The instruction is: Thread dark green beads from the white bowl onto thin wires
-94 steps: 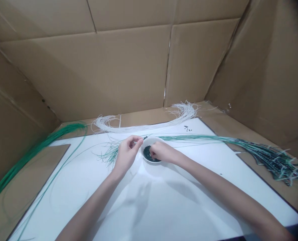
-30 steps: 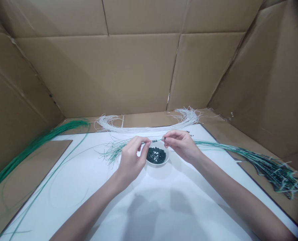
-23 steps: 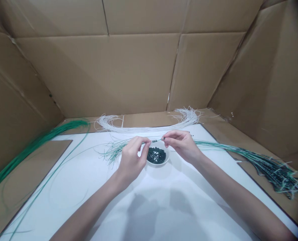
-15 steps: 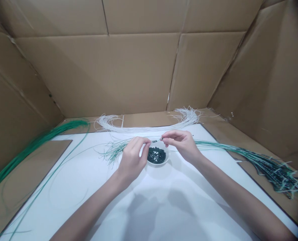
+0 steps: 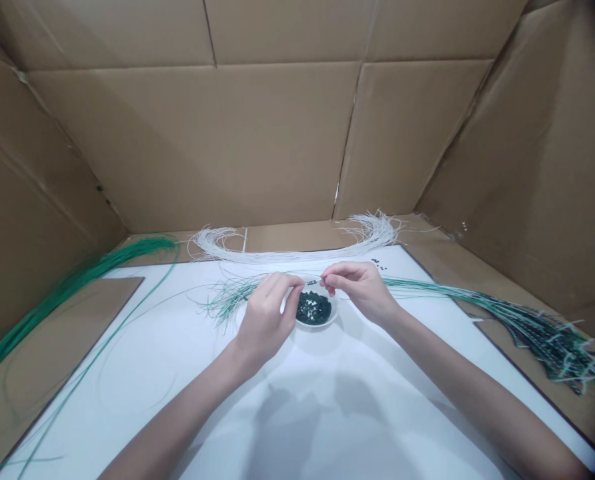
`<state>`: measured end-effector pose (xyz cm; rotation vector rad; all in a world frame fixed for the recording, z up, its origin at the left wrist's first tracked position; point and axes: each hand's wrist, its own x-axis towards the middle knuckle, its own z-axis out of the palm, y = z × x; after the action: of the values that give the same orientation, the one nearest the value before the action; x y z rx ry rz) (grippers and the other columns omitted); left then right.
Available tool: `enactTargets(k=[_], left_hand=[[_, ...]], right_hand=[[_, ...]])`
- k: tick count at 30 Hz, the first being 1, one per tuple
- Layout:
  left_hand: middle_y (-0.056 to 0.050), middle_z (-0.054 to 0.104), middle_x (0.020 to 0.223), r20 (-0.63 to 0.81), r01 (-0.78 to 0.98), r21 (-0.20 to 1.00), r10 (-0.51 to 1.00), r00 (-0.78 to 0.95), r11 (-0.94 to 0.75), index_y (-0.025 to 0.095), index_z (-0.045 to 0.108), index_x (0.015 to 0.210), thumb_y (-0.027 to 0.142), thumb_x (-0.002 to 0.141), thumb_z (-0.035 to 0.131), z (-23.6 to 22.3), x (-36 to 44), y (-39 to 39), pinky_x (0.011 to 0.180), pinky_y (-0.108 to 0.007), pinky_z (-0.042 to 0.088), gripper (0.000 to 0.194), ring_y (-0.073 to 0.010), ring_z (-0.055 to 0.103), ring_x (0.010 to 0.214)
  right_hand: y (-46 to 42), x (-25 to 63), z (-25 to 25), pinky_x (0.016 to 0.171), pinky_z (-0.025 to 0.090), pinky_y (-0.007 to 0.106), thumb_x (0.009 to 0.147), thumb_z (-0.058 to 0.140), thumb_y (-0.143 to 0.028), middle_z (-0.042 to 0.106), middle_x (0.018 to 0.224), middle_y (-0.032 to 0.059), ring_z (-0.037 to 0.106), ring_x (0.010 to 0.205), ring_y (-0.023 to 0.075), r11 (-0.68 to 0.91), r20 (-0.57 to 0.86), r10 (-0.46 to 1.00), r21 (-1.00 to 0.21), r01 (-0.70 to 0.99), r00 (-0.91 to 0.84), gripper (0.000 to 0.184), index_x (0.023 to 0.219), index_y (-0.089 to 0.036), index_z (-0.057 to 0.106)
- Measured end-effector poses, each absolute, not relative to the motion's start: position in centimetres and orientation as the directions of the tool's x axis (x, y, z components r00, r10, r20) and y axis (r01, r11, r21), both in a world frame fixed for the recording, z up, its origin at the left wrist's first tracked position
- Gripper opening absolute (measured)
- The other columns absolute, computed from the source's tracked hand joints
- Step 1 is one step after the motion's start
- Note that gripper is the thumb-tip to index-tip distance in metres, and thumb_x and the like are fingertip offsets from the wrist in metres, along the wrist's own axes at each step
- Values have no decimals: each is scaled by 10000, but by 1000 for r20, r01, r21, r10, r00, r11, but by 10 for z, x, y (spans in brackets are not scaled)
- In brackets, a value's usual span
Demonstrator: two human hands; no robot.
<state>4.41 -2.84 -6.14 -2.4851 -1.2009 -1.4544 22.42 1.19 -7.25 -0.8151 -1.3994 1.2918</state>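
Observation:
My left hand [image 5: 270, 313] is closed in a pinch on a thin string, left of the white bowl [image 5: 333, 315]. Several dark beads [image 5: 312, 283] sit on the short stretch of string between my hands. My right hand [image 5: 356, 287] pinches at the string's other end, fingertips over the bowl's far right side; any bead inside that pinch is too small to make out. Dark green beads [image 5: 313, 309] fill the bowl, with a few pale spots on top. Behind my hands runs a bundle of green strings [image 5: 422, 287], its frayed left end [image 5: 227, 300] beside my left hand.
Beaded string ends [image 5: 552, 340] lie at the right. White strings [image 5: 287, 256] curve along the back of the white board [image 5: 177, 400]. A green string bundle [image 5: 77, 293] lies left. Loose dark beads [image 5: 379, 264] rest at the back right. Cardboard walls [image 5: 277, 133] enclose the board.
Three seconds ago my right hand was in the bowl; it has come up to the string. During the last second its fingertips have shifted slightly left along the string. My left hand stays nearly still.

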Motion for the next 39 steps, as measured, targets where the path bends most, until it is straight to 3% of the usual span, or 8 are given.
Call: enactTargets(k=[25,34,39], left_hand=[[-6,586,745,730,629,339,618,293,-699,171,515,819,104,829,457,-66,44,-27,658,-221,406,89,-108,517,704],[-13,589,748,715,644,333,629,304,-689,167,516,812,112,833,442,-67,43,-27,663,-232,414,95,-116,520,711],[-14,591,734,705,656,357,653,278,-665,174,518,802,119,827,441,-65,44,-28,656,-233,420,98,-120,529,707]], right_hand=[[5,220,-63,488,447,240,613,703,-237,650,634,13,507,490,83,304,311,932,-950,-64,-188,47,629,-193,696],[7,225,-70,560,451,268,683,665,-274,661,714,34,571,635,138,497,459,857,-857,140,-233,79,695,-201,692],[6,223,-73,551,449,260,703,646,-288,659,728,34,569,627,133,504,460,853,-848,162,-246,96,716,-201,685]])
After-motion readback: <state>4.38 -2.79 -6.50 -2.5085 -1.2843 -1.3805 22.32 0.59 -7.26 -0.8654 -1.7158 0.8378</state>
